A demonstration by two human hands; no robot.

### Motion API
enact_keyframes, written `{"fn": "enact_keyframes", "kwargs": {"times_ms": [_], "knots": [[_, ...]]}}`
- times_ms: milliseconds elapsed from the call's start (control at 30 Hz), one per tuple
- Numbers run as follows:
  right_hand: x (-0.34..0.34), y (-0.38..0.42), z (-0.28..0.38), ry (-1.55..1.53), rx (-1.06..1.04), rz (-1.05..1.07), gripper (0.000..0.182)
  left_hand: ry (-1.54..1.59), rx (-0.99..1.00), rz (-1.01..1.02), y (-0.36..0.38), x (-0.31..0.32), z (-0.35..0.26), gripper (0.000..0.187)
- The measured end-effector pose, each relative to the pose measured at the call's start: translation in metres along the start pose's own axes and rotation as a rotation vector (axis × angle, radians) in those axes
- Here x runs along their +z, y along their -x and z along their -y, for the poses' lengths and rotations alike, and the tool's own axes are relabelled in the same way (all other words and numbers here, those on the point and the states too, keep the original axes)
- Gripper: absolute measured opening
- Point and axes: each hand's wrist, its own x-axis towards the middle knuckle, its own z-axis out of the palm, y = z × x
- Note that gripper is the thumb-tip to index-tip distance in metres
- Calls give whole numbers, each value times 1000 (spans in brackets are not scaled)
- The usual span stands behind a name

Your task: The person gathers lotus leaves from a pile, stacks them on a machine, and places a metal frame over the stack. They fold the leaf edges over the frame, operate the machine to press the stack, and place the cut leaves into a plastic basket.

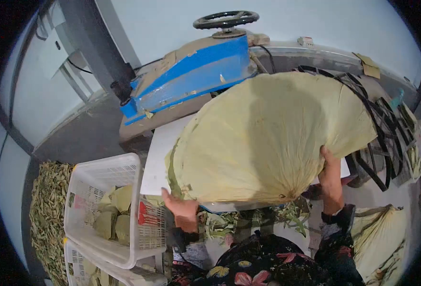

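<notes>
A large folded stack of dried leaves [229, 143], pale yellow-green and shaped like a half disc, spreads in front of me over a white board [154, 162]. My right hand [330, 177] grips its right edge near the point where the veins gather, thumb on top and the other fingers hidden beneath. At the lower left corner, my left hand [181, 208] is closed on the edge of the stack, its thumb pointing up and its other fingers mostly out of sight. A greener leaf edge shows under the left side of the stack.
Behind the board stands a blue machine [196, 69] with a black handwheel [225, 20]. White plastic crates [136, 209] at left hold cut leaf pieces [114, 217]. Leaf scraps [48, 214] lie beyond them. Black strips [386, 138] and more folded leaves [379, 240] are at right.
</notes>
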Motion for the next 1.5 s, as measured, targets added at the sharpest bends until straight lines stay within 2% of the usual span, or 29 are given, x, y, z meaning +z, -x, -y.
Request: {"fn": "enact_keyframes", "kwargs": {"times_ms": [67, 133, 167, 200, 267, 333, 400, 433, 567, 700, 767, 867, 900, 967, 1000, 1067, 1167, 1267, 1367, 1500], "knots": [[-3, -8, 10, -57, 53, 112, 55, 75, 6, 7, -4, -27, -15, 67], [-2, -20, 9, -58, 25, 81, 56, -86, 31, 277, -15, -39, -31, 64], [0, -25, 8, -61, -24, 49, 57, -299, -36, 75, -13, -34, -42, 55], [1, -29, 6, -64, -75, 17, 57, -298, -63, 75, -15, -8, -42, 55], [8, -38, 3, -81, -117, 11, 59, -905, 17, -127, -26, 34, -32, 44], [-8, -42, -8, -107, -162, 17, 60, -887, -53, -186, -39, 15, -38, 41], [-46, -54, -37, -290, 13, 316, 62, -1014, 16, -184, -50, -11, -36, 44], [-52, -48, -49, -308, 50, 292, 62, -865, 88, -107, -51, -25, -25, 45], [-30, -33, -58, -354, 33, 184, 59, -1010, 90, -136, -43, -23, -10, 48], [-20, -42, -63, -362, 46, 161, 62, -929, 73, -176, -47, -22, 5, 48], [-1, -36, -72, -310, -6, 89, 57, -862, 211, -144, -45, -17, 17, 51], [0, -48, -65, -338, 16, 80, 56, -1037, 253, -171, -55, -16, 7, 53], [-9, -51, -66, -338, 16, 80, 56, -1037, 252, -171, -58, -18, 2, 53], [-20, -62, -62, -618, 98, 241, 62, -1007, 187, -186, -64, -23, -7, 46], [-17, -64, -61, -614, 93, 252, 62, -998, 195, -183, -67, -24, -8, 46], [-11, -60, -59, -440, -49, 320, 64, -897, 206, -146, -66, -30, -9, 45], [-8, -68, -48, -396, -15, 346, 65, -1023, 190, -138, -75, -36, -22, 55], [-20, -73, -49, -449, 51, 354, 66, -856, 110, -72, -75, -22, -30, 54], [-8, -57, -61, -381, 50, 284, 67, -864, 181, -60, -72, -28, -17, 53], [-12, -62, -70, -379, 95, 294, 68, -936, 107, -150, -70, -37, -9, 46]]}}
